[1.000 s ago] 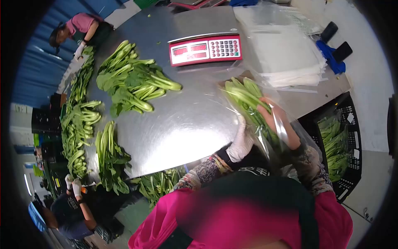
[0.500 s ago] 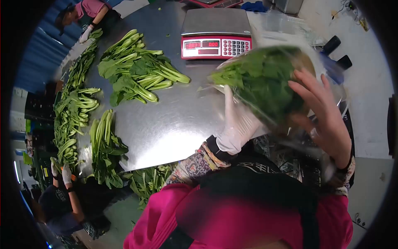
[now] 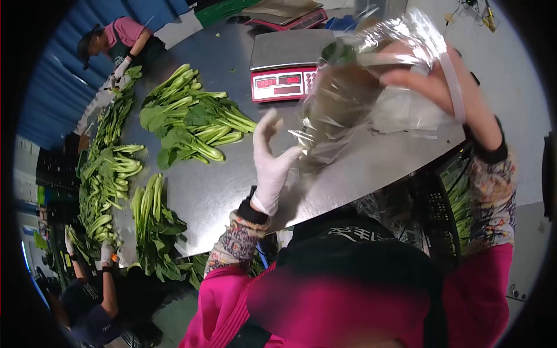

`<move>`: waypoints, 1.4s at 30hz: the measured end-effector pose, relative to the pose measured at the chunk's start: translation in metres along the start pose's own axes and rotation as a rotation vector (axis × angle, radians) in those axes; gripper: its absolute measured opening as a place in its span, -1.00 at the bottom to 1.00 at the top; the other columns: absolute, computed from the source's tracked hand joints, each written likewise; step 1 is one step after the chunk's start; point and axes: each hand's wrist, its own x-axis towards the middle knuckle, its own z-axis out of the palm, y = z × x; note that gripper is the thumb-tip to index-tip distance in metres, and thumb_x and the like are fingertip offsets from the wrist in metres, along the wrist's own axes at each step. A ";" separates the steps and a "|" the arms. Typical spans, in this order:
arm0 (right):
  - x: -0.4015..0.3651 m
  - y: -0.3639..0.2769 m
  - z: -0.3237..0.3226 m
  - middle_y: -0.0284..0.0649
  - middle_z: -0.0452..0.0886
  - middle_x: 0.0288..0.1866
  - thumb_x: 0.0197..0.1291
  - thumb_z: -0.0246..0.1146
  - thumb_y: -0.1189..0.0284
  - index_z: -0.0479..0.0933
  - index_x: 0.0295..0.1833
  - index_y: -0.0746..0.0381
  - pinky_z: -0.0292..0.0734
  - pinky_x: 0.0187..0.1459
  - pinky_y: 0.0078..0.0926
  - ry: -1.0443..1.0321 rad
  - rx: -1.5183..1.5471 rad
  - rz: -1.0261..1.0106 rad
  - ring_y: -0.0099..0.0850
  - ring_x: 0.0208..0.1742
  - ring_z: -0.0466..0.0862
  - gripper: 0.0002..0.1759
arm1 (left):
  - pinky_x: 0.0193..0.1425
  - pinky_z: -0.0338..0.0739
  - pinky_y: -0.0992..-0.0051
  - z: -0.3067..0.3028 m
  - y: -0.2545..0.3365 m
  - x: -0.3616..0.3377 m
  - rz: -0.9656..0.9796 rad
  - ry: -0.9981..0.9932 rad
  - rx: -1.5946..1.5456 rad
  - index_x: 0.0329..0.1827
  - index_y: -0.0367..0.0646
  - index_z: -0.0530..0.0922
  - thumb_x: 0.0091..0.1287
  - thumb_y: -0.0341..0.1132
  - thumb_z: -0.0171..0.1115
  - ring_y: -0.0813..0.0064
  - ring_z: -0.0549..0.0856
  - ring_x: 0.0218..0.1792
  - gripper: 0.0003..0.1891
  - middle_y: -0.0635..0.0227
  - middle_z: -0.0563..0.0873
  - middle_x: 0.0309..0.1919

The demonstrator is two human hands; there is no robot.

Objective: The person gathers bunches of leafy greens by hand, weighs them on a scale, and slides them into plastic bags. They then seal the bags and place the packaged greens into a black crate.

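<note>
A clear plastic bag hangs in front of me over the table, creased and shiny. Its upper part wraps over my right hand, which is bare and has its fingers bent around the plastic; a band of the bag crosses near the wrist. Dark green leaf shows at the bag's upper left, and the rest of its contents are blurred. My left hand, in a white glove, is open, thumb and fingers apart, with the thumb tip right at the bag's lower left edge. Bundles of leafy greens lie left of it.
A red scale stands behind the bag on the metal table. More greens lie at the left edge. One co-worker works at far left, another at lower left. A black crate sits below the table's right edge.
The leaf-filled bag held between both hands now shows mostly clear plastic. My left hand has moved left, off its underside; my right hand has risen, with plastic now over it.
</note>
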 end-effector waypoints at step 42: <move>-0.222 0.057 0.158 -0.31 0.63 -0.35 0.17 0.26 0.41 0.58 -0.20 0.35 0.45 -0.17 -0.63 -0.192 0.674 0.527 -0.59 -0.27 0.57 -0.80 | -0.28 0.61 0.56 0.077 0.019 -0.226 -1.324 -0.489 -0.318 -0.14 -0.32 0.57 0.47 -0.15 0.00 0.43 0.74 -0.35 -0.65 0.15 0.74 -0.34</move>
